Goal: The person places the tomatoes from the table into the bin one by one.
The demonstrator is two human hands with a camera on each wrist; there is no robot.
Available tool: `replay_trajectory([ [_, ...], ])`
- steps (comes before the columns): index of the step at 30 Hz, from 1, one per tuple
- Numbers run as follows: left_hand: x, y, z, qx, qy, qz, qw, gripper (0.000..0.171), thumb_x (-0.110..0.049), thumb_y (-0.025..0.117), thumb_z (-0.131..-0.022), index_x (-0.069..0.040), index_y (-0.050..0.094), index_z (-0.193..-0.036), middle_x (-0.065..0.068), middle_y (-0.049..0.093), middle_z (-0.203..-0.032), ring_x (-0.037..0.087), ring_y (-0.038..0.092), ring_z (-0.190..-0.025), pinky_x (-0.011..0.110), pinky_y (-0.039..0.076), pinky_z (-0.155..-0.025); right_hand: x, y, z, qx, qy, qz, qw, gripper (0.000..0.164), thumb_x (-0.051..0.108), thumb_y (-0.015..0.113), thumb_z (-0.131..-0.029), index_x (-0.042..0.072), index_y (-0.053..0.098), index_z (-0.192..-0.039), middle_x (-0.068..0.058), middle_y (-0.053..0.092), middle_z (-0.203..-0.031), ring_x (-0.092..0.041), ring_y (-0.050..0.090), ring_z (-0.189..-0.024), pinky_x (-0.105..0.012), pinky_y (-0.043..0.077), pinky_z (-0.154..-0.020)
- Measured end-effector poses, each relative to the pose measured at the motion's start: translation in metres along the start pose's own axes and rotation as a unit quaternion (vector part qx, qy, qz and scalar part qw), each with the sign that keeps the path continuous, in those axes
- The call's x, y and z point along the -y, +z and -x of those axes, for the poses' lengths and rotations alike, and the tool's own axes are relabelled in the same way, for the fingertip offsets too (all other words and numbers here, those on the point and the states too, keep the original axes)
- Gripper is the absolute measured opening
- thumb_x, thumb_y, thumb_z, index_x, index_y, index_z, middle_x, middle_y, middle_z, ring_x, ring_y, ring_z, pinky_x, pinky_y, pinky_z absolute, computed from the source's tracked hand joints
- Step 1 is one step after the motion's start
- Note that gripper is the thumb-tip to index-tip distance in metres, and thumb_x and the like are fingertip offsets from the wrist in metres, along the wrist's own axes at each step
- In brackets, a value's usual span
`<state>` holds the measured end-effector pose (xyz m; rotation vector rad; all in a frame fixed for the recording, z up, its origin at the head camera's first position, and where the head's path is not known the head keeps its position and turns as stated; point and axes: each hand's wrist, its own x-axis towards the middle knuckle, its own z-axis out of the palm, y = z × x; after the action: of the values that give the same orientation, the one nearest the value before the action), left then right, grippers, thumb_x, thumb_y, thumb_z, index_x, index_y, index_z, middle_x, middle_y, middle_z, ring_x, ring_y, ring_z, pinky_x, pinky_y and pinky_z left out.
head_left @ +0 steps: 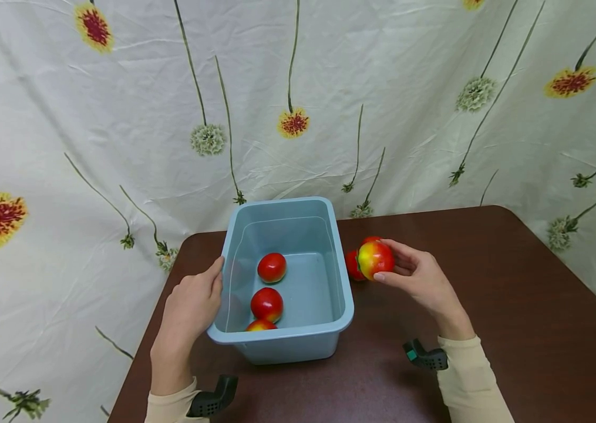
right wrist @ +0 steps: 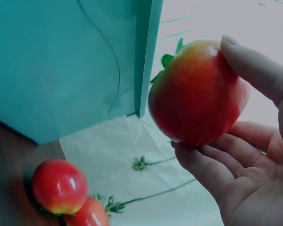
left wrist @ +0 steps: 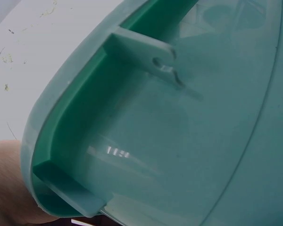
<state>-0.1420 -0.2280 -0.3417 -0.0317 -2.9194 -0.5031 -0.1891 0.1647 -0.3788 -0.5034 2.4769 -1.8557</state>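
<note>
A light blue plastic bin (head_left: 298, 338) stands on the table, with three red tomatoes inside, one of them a tomato (head_left: 271, 268) near the middle. My left hand (head_left: 192, 305) grips the bin's left rim; in the left wrist view the rim (left wrist: 68, 89) hides most of its fingers. To the right of the bin, my right hand (head_left: 424, 276) holds a red and yellow tomato (right wrist: 198, 94) between thumb and fingertips, its green leafy top toward the bin. Just past it, two more tomatoes lie by the bin's right wall, including a red tomato (right wrist: 59, 186).
The dark brown table (head_left: 488, 294) extends to the right of the bin. A white cloth (head_left: 408, 76) printed with flowers hangs behind the table and along its sides. Black wrist devices sit on both forearms, one a black band (head_left: 213, 399) on the left.
</note>
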Motion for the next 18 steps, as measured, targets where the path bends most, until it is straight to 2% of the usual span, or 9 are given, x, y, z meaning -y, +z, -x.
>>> replay_trajectory([
  [6, 0.000, 0.000, 0.000, -0.001, 0.002, -0.002, 1.0000, 0.047, -0.020, 0.047, -0.101, -0.006, 0.045, -0.145, 0.026, 0.065, -0.120, 0.035, 0.068, -0.080, 0.044, 0.054, -0.060, 0.010, 0.007, 0.003, -0.019, -0.011, -0.016, 1.000, 0.062, 0.021, 0.076, -0.085, 0.010, 0.051, -0.141, -0.014, 0.057, -0.135, -0.025, 0.065, -0.112, -0.022, 0.054, -0.086],
  [18, 0.000, -0.001, 0.000, 0.002, -0.001, 0.001, 1.0000, 0.047, -0.020, 0.047, -0.101, -0.006, 0.045, -0.145, 0.027, 0.066, -0.116, 0.031, 0.067, -0.074, 0.037, 0.050, -0.053, 0.027, 0.027, 0.006, -0.013, -0.042, -0.056, 0.997, 0.064, 0.015, 0.079, -0.081, 0.011, 0.052, -0.139, -0.010, 0.058, -0.135, -0.017, 0.066, -0.111, -0.023, 0.054, -0.087],
])
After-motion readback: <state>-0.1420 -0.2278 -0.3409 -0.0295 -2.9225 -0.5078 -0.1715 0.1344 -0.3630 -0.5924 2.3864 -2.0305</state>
